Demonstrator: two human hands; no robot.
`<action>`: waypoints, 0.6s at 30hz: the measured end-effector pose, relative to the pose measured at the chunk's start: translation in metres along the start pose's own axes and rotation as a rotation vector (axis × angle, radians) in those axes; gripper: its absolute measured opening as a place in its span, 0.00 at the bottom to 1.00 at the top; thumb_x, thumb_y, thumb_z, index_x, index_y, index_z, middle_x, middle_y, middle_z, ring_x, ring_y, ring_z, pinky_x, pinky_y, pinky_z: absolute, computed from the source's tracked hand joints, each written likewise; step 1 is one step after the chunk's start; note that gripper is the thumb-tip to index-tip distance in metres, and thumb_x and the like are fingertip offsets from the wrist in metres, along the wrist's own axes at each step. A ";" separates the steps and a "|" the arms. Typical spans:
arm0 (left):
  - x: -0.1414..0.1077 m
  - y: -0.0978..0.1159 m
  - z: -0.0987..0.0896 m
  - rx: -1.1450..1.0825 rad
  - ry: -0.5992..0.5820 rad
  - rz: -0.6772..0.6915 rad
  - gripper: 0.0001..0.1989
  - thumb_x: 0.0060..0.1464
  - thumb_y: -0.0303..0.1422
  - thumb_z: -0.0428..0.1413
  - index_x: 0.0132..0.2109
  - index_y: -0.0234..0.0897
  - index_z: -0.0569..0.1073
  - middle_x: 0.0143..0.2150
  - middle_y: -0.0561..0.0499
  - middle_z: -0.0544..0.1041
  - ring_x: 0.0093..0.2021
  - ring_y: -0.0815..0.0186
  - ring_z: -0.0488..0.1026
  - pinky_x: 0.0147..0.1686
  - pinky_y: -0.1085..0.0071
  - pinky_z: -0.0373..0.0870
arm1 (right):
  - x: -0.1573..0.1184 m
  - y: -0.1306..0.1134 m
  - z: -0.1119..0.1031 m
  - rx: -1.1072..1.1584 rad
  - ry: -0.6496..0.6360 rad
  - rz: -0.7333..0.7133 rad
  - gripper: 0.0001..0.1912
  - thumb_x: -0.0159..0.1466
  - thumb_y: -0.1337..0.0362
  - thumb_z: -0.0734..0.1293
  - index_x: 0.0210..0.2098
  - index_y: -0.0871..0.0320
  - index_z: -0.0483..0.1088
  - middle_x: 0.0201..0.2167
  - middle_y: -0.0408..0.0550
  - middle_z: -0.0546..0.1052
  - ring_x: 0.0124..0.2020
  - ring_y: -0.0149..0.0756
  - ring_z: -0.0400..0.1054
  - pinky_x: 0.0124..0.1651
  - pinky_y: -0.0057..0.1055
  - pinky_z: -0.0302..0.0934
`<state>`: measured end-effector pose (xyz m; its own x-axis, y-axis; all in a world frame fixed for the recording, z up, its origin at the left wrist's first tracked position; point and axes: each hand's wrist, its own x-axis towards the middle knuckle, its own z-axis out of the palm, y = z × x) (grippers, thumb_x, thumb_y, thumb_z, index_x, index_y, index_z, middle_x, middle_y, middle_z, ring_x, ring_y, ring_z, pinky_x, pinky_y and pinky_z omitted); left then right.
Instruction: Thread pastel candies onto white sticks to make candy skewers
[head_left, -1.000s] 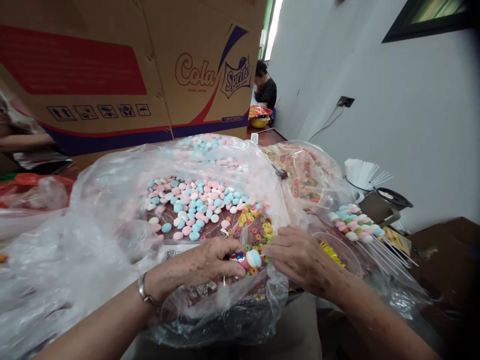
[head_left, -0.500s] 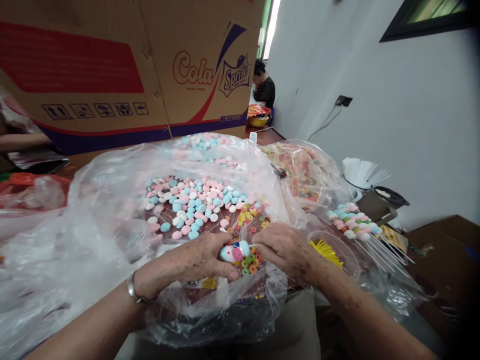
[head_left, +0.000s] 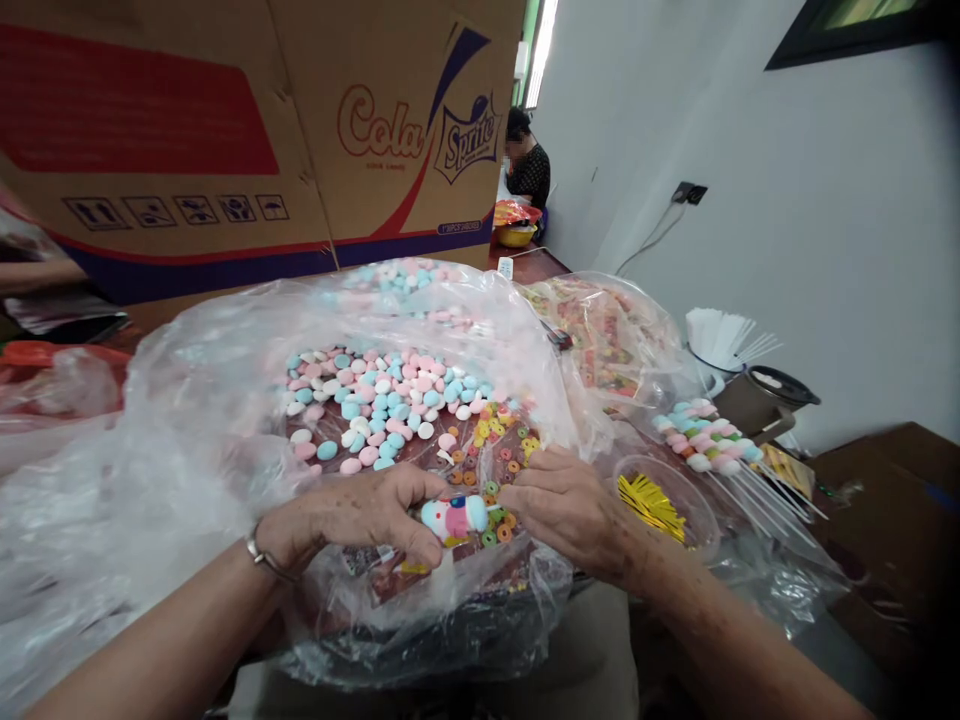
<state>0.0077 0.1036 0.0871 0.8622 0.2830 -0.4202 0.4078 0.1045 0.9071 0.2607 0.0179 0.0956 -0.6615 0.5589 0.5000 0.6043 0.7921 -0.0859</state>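
A marshmallow skewer [head_left: 454,517], white and pale blue with a pink and dark blue middle, lies sideways between my hands. Thumb and forefinger of my left hand [head_left: 367,515] curve round its left end in a loose grip. At the other end, my right hand [head_left: 566,510] pinches the short white stick, its fingertips close together. Just behind and below the skewer are small ring candies [head_left: 491,535] in green, orange and yellow. Beyond them spreads a pile of pink, blue and white marshmallow pieces [head_left: 386,405] on a clear plastic bag [head_left: 217,350].
Finished-looking marshmallow skewers [head_left: 709,437] lie at the right, past a clear tub of yellow twist ties [head_left: 651,508]. White sticks [head_left: 724,335] stand near a dark jug [head_left: 765,400]. A large carton [head_left: 300,130] blocks the back; a person [head_left: 529,170] sits far off.
The skewer has shifted left and slightly down. More of its pink middle shows. My left hand has moved left with it, and my right hand still pinches the stick.
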 end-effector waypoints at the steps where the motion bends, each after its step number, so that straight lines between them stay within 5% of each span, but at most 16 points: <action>1: 0.001 0.001 0.001 0.045 0.004 0.020 0.19 0.44 0.41 0.70 0.41 0.36 0.78 0.28 0.56 0.72 0.27 0.69 0.65 0.26 0.75 0.61 | 0.001 -0.001 0.002 -0.005 0.018 0.006 0.14 0.72 0.70 0.57 0.35 0.60 0.73 0.24 0.44 0.72 0.30 0.36 0.60 0.35 0.32 0.51; 9: 0.013 -0.003 0.006 0.468 0.098 0.286 0.14 0.57 0.44 0.62 0.41 0.38 0.76 0.31 0.55 0.72 0.30 0.67 0.66 0.29 0.74 0.57 | -0.001 -0.003 0.013 0.002 -0.102 0.140 0.09 0.66 0.73 0.62 0.32 0.60 0.72 0.27 0.46 0.75 0.30 0.35 0.64 0.36 0.32 0.54; 18: 0.017 -0.004 0.009 0.619 0.239 0.401 0.09 0.62 0.39 0.58 0.43 0.38 0.74 0.32 0.55 0.76 0.29 0.68 0.70 0.29 0.74 0.58 | 0.006 -0.009 0.006 0.261 -0.212 0.543 0.11 0.66 0.72 0.61 0.30 0.58 0.72 0.26 0.41 0.74 0.27 0.29 0.67 0.31 0.25 0.53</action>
<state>0.0234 0.0992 0.0763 0.9197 0.3923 0.0186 0.2322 -0.5812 0.7800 0.2483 0.0152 0.0942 -0.3811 0.9127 0.1474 0.7679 0.4012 -0.4993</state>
